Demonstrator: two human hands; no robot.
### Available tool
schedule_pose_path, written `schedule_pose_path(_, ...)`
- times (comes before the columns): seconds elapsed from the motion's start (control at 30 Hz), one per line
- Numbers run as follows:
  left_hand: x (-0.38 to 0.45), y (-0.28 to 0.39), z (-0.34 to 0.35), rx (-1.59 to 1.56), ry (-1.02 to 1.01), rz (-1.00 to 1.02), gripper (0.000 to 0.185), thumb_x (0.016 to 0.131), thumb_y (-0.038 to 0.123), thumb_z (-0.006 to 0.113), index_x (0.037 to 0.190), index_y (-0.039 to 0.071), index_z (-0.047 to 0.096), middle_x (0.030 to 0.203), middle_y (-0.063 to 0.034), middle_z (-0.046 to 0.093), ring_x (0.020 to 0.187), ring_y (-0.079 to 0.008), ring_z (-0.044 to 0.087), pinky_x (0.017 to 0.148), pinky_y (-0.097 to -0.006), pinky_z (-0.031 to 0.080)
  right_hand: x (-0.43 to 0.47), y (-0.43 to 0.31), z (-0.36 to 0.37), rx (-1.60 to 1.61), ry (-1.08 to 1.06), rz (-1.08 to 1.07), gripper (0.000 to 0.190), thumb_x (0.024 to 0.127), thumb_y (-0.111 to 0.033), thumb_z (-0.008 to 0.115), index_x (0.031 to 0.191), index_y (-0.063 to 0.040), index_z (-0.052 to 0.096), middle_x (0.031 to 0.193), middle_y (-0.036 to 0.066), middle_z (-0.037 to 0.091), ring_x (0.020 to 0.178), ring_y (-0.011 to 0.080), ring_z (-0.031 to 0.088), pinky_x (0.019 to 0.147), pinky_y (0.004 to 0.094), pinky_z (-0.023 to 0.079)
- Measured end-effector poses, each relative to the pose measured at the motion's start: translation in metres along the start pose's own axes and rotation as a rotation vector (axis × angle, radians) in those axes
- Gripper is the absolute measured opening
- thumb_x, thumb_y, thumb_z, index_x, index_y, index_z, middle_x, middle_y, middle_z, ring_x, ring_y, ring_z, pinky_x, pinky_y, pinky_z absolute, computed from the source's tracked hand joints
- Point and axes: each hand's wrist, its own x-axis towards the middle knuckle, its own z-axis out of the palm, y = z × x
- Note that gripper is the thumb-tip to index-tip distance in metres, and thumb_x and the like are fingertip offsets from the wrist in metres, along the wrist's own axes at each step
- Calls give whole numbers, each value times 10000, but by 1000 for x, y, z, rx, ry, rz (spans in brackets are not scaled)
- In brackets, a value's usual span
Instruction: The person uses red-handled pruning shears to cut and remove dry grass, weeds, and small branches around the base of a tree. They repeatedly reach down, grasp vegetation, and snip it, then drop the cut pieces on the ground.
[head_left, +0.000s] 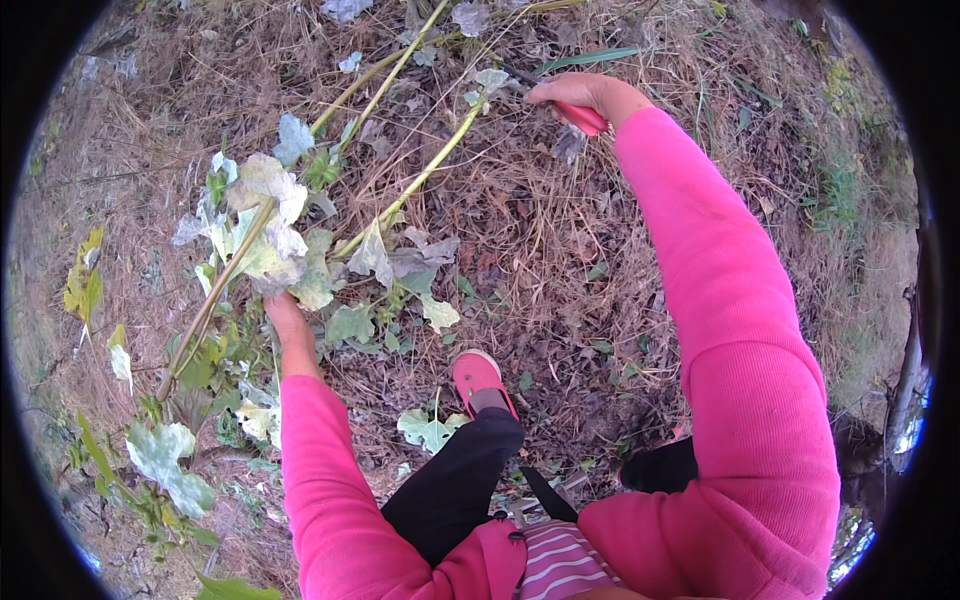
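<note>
My left hand (285, 311) reaches into a bundle of leafy plant stalks, and pale, mottled leaves (270, 232) hide its fingers. I cannot tell what it grips. A thick brownish stalk (225, 285) slants just left of that hand, while a green stem (424, 174) runs up and right from the leaves. Up ahead, my right hand (574, 90) is closed around a red-handled hand tool (583, 118). The tool's dark end (519, 73) points left, close to the small leaves at that stem's tip (491, 80); whether it touches them is unclear.
Dry grass and leaf litter (555, 247) cover the ground. Long green stems (390, 75) stretch towards the top. My pink shoe (480, 375) stands near a loose lobed leaf (431, 429). More leafy growth (169, 457) is at lower left.
</note>
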Motion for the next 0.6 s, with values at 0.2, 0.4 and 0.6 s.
schedule_pose_path(0.2,-2,11,2,25,-13,-174,463,1045,365,521,1289,-14,627,1120,-76,662,955,-207,568,877,-359,456,-5,0,18,275,-73,-72,481,913,-485,682,1134,-58,673,748,45,618,631,174,609,599,371,531)
schedule_pose_path(0.4,5,-7,1,-69,-88,-93,465,1050,376,514,1379,56,588,1251,-55,658,1087,-222,620,955,-392,484,-2,6,30,168,161,-162,524,893,-443,687,1132,21,648,784,78,647,629,190,625,615,362,536)
schedule_pose_path(0.6,8,-12,8,-201,-153,-183,467,1050,362,531,1430,93,563,1300,-59,652,1145,-231,612,967,-421,494,14,13,41,-145,380,-219,653,925,-420,639,1373,52,576,893,128,696,703,196,666,685,365,557)
